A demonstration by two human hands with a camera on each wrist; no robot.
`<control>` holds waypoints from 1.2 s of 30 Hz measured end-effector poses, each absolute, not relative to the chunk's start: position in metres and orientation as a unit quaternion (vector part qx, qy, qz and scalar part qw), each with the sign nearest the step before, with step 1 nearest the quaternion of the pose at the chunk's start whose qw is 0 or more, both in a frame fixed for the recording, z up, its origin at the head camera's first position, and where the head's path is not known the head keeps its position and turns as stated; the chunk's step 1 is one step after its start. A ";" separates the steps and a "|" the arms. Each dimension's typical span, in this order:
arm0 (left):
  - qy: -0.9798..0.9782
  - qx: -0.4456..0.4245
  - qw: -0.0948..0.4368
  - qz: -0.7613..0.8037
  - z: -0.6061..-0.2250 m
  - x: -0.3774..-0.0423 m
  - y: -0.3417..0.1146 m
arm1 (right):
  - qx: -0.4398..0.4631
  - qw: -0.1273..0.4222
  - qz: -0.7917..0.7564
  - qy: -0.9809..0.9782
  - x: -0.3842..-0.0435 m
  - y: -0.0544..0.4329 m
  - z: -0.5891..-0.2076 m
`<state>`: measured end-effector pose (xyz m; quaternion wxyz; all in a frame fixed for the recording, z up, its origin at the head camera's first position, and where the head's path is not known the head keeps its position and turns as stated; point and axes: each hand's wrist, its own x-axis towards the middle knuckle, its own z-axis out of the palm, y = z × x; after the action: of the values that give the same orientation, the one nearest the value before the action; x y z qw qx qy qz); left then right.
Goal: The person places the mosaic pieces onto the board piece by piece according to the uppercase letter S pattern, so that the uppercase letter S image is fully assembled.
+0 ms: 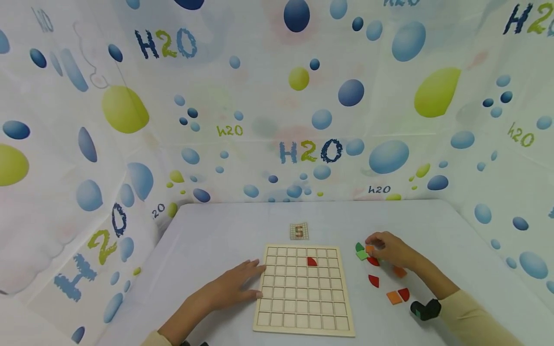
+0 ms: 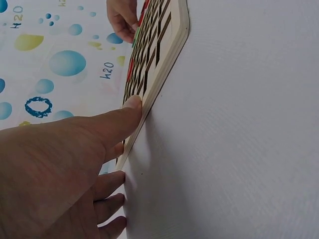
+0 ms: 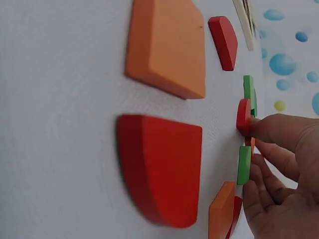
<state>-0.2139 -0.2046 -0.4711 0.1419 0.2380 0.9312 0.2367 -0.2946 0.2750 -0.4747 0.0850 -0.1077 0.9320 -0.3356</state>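
A square wooden grid board (image 1: 303,331) lies flat on the white table, with one red quarter-circle piece (image 1: 311,261) in a cell of an upper row. My left hand (image 1: 231,286) rests at the board's left edge, fingers spread and thumb touching the rim, as the left wrist view also shows. Right of the board, my right hand (image 1: 391,250) reaches into a group of small coloured pieces. Its thumb and fingertips close around an orange square (image 1: 370,249). Beside these fingers lie a red piece (image 3: 243,117) and a green piece (image 3: 243,165).
A small patterned card (image 1: 299,231) lies behind the board. Nearer the right forearm are an orange square (image 1: 394,298), a red quarter-circle (image 1: 404,294) and another red piece (image 1: 374,281). A printed curtain (image 1: 259,96) stands behind the table.
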 end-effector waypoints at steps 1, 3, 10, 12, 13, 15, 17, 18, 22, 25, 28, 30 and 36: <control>0.931 0.238 0.142 0.238 -0.471 -0.214 -0.205 | -0.109 0.086 -0.333 0.933 -0.295 0.275 -0.475; 0.930 0.237 0.143 0.240 -0.471 -0.214 -0.204 | -0.109 0.084 -0.331 0.934 -0.294 0.275 -0.475; 0.932 0.238 0.140 0.235 -0.472 -0.214 -0.205 | -0.131 0.058 -0.319 0.937 -0.293 0.275 -0.477; 0.932 0.236 0.142 0.237 -0.473 -0.214 -0.205 | -0.132 0.055 -0.317 0.938 -0.293 0.275 -0.478; 0.932 0.236 0.142 0.237 -0.473 -0.214 -0.205 | -0.130 0.054 -0.317 0.938 -0.293 0.275 -0.479; 0.932 0.235 0.143 0.235 -0.473 -0.215 -0.205 | -0.131 0.052 -0.316 0.938 -0.293 0.275 -0.479; 0.932 0.235 0.143 0.234 -0.474 -0.215 -0.205 | -0.133 0.050 -0.316 0.938 -0.293 0.275 -0.480; 0.933 0.236 0.142 0.233 -0.474 -0.215 -0.205 | -0.132 0.049 -0.316 0.938 -0.293 0.275 -0.480; 0.931 0.240 0.141 0.234 -0.474 -0.216 -0.205 | -0.132 0.042 -0.316 0.939 -0.293 0.274 -0.479; 0.931 0.240 0.141 0.234 -0.474 -0.216 -0.206 | -0.133 0.040 -0.323 0.936 -0.293 0.271 -0.477; 0.931 0.239 0.142 0.235 -0.474 -0.216 -0.206 | -0.139 0.041 -0.332 0.932 -0.294 0.268 -0.476; 0.931 0.239 0.141 0.236 -0.474 -0.216 -0.206 | -0.143 0.036 -0.334 0.931 -0.296 0.266 -0.475; 0.931 0.242 0.139 0.236 -0.474 -0.215 -0.206 | -0.155 0.020 -0.328 0.932 -0.301 0.251 -0.475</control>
<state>-0.2153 -0.2055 -0.4739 0.1387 0.2421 0.9308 0.2359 -0.3005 0.2511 -0.4750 0.0203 -0.1553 0.9317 -0.3279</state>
